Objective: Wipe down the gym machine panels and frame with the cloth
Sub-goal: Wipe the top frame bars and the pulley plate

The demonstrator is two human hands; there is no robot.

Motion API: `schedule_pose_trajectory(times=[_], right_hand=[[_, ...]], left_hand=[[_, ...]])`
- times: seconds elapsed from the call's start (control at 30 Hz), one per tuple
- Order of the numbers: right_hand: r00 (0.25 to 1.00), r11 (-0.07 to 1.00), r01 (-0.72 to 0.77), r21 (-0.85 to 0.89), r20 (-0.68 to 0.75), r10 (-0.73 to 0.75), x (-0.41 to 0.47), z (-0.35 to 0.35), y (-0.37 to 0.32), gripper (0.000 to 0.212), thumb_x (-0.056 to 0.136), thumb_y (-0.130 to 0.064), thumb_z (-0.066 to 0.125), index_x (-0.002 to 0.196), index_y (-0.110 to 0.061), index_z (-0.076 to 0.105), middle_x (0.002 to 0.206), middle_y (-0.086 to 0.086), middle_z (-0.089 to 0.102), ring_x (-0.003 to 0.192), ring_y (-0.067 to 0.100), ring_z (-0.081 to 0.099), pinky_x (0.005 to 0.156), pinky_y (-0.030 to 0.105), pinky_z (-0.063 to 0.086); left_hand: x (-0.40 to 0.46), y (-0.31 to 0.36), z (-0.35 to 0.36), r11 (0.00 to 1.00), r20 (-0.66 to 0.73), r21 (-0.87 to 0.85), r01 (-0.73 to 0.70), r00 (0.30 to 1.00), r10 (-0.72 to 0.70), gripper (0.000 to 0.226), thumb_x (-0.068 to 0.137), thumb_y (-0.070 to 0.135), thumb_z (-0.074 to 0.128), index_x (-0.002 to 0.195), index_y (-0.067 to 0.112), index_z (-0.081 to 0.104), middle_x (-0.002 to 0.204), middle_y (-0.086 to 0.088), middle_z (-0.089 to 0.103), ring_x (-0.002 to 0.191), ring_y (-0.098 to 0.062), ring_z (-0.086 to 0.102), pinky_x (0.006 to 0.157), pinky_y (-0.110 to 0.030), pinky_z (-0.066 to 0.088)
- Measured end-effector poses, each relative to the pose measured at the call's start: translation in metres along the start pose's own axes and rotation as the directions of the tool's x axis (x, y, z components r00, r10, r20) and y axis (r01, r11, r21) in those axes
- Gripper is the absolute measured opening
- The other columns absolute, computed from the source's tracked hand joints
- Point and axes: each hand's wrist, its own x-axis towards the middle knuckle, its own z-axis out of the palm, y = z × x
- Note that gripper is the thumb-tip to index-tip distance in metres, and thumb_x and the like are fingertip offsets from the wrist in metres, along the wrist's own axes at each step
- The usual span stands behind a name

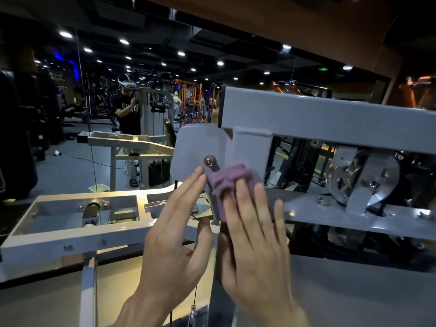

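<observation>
hands: 2 | right hand [254, 234]: fingers straight and spread, pressing the one purple cloth [230, 182] flat on the grey upright post of the gym machine frame [330, 116] | left hand [174, 232]: fingers straight, holding nothing, tips at the rounded grey panel [195, 147] below 1 bolt [209, 160] | pulley wheel [344, 178]: 1, right of the cloth

Both hands are bare, with no gloves, rings or watch on either. The left hand [174, 234] and the right hand [257, 234] each run into a bare wrist and forearm, and no sleeve shows on either as far as the bottom edge of the view. The nails are short and unpainted
</observation>
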Motion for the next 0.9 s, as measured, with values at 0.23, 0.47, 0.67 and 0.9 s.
schedule_pose_trajectory(times=[0.23, 0.47, 0.67, 0.9], right_hand=[[0.991, 1.000, -0.004, -0.007, -0.133, 0.003, 0.086, -0.029, 0.004, 0.062, 0.105, -0.031, 0.047, 0.160, -0.010, 0.028, 0.169, 0.008, 0.019, 0.158, 0.027, 0.012, 0.127, 0.055, 0.004], [0.995, 0.999, -0.053, 0.010, -0.079, 0.053, 0.044, -0.017, 0.000, 0.070, 0.101, -0.034, 0.044, 0.163, -0.014, 0.017, 0.172, 0.005, 0.010, 0.159, 0.026, 0.009, 0.127, 0.055, 0.005], [0.987, 1.000, 0.004, 0.007, -0.160, -0.002, 0.106, -0.028, -0.007, 0.064, 0.102, -0.031, 0.049, 0.160, -0.011, 0.029, 0.169, 0.006, 0.020, 0.159, 0.024, 0.010, 0.128, 0.054, 0.006], [0.995, 1.000, 0.026, -0.001, -0.100, -0.026, 0.068, -0.015, -0.004, 0.067, 0.100, -0.031, 0.051, 0.160, -0.013, 0.028, 0.171, 0.002, 0.016, 0.158, 0.024, 0.012, 0.127, 0.056, 0.010]], left_hand=[[0.009, 0.004, -0.003, 1.000, -0.014, 0.014, -0.021, 1.000, 0.021, 0.072, 0.083, 0.000, 0.063, 0.152, 0.011, 0.046, 0.159, 0.010, 0.045, 0.147, -0.006, 0.041, 0.115, -0.017, 0.036], [0.011, -0.003, -0.008, 0.999, 0.024, 0.001, -0.041, 0.999, 0.041, 0.066, 0.088, 0.014, 0.056, 0.153, 0.014, 0.045, 0.160, 0.009, 0.044, 0.146, -0.005, 0.042, 0.113, -0.011, 0.033], [0.016, -0.007, -0.012, 0.999, -0.001, -0.004, -0.038, 0.999, 0.038, 0.073, 0.082, 0.001, 0.064, 0.152, 0.015, 0.047, 0.158, 0.010, 0.046, 0.145, -0.004, 0.043, 0.112, -0.011, 0.035], [0.013, -0.009, -0.013, 0.999, 0.015, -0.014, -0.049, 0.999, 0.049, 0.061, 0.088, 0.020, 0.053, 0.149, 0.014, 0.052, 0.157, 0.011, 0.048, 0.141, -0.003, 0.048, 0.106, -0.008, 0.039]])
